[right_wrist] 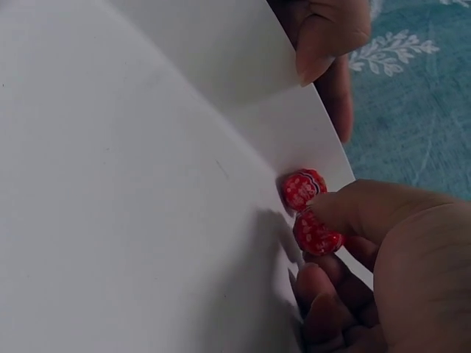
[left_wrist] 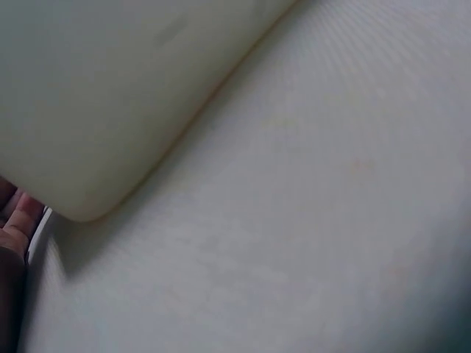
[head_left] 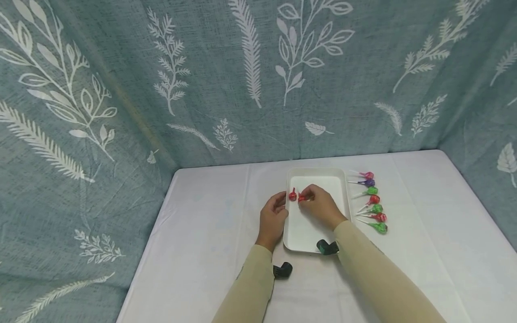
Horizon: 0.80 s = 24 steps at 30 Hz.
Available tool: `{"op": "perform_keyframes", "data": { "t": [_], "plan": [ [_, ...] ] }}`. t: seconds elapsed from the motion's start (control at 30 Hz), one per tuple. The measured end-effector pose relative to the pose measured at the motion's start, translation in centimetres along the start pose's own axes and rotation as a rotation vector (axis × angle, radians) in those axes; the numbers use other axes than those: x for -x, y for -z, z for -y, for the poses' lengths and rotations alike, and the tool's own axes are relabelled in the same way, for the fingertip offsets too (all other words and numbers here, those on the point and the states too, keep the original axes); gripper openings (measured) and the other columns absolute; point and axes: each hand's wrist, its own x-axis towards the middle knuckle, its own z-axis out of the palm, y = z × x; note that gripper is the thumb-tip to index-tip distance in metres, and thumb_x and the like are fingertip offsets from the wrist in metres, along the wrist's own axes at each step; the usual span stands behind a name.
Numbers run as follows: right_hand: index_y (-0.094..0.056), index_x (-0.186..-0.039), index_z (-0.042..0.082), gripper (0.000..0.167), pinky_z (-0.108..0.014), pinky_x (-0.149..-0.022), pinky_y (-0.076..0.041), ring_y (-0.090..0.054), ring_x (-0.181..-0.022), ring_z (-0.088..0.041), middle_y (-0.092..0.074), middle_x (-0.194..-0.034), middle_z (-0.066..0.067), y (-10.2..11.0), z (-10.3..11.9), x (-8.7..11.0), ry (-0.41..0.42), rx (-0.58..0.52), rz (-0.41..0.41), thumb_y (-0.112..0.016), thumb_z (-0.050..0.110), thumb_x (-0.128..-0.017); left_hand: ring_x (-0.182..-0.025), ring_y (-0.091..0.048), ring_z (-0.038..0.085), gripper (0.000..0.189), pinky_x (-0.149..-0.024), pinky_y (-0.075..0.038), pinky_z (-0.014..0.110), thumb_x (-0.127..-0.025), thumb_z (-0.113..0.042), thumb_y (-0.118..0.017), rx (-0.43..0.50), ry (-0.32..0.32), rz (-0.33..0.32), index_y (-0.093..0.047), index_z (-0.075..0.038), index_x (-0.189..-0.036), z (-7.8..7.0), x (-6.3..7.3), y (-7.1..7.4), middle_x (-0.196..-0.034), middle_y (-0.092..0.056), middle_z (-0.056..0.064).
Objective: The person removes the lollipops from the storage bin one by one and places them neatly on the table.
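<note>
A white tray (head_left: 317,235) lies on the table with its left side by my left hand (head_left: 272,222). My left hand holds that side, its thumb at the rim and its curved fingers outside the wall. Inside the tray, near the left wall, one red-wrapped lollipop (head_left: 292,196) rests. Just right of it, my right hand (head_left: 321,207) pinches a second red lollipop (right_wrist: 318,234) between thumb and fingers. In the right wrist view the two candy heads sit close together, against the first lollipop's head (right_wrist: 302,189). Fingers hide most of the held stick.
Right of the tray, several lollipops lie in a column: pink (head_left: 366,175), purple (head_left: 368,183), green (head_left: 371,191), red (head_left: 374,200) and more below. A white cloth covers the table (head_left: 202,233). A teal leaf-patterned curtain (head_left: 226,80) hangs behind and at both sides.
</note>
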Motion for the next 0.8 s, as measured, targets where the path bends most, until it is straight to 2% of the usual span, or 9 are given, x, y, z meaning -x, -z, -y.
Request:
{"op": "perform_keyframes", "data": {
  "t": [0.23,0.43,0.63,0.8],
  "plan": [
    [-0.069,-0.12,0.003,0.022,-0.044,-0.091,-0.053,-0.063,-0.105,-0.03,-0.07,-0.114,-0.013,0.2,0.0,0.0,-0.014,-0.047,-0.029,-0.075,0.009,-0.1,-0.117,-0.072,0.026,0.057,-0.1,-0.06,0.044,-0.091,0.004,-0.058,0.004,0.006,-0.008,-0.066,-0.007,-0.147,-0.3,0.0,0.1,-0.135,-0.072,0.011],
    [-0.066,-0.125,0.0,0.026,-0.036,-0.082,-0.057,-0.063,-0.103,-0.029,-0.065,-0.119,-0.016,0.5,0.0,0.0,-0.045,-0.111,-0.091,-0.071,0.009,-0.101,-0.118,-0.072,0.025,0.058,-0.102,-0.059,0.042,-0.09,0.003,-0.058,-0.006,0.001,-0.005,-0.065,-0.006,-0.147,-0.3,-0.2,-0.1,-0.136,-0.072,0.01],
    [-0.067,-0.122,-0.004,0.027,-0.03,-0.079,-0.056,-0.062,-0.102,-0.03,-0.059,-0.121,-0.02,0.8,0.9,0.3,-0.019,-0.145,-0.162,-0.068,0.004,-0.097,-0.117,-0.072,0.024,0.058,-0.102,-0.059,0.043,-0.09,0.001,-0.058,-0.031,-0.005,-0.01,-0.065,-0.006,-0.147,-0.4,-0.2,-0.1,-0.136,-0.072,0.009],
    [-0.069,-0.12,-0.006,0.027,-0.026,-0.079,-0.054,-0.063,-0.099,-0.029,-0.059,-0.121,-0.02,1.1,1.7,0.7,0.01,-0.176,-0.181,-0.069,-0.001,-0.094,-0.114,-0.073,0.023,0.057,-0.1,-0.06,0.042,-0.091,0.0,-0.059,-0.04,0.002,-0.009,-0.066,-0.007,-0.146,-0.4,0.0,0.1,-0.135,-0.072,0.009]
  ]
}}
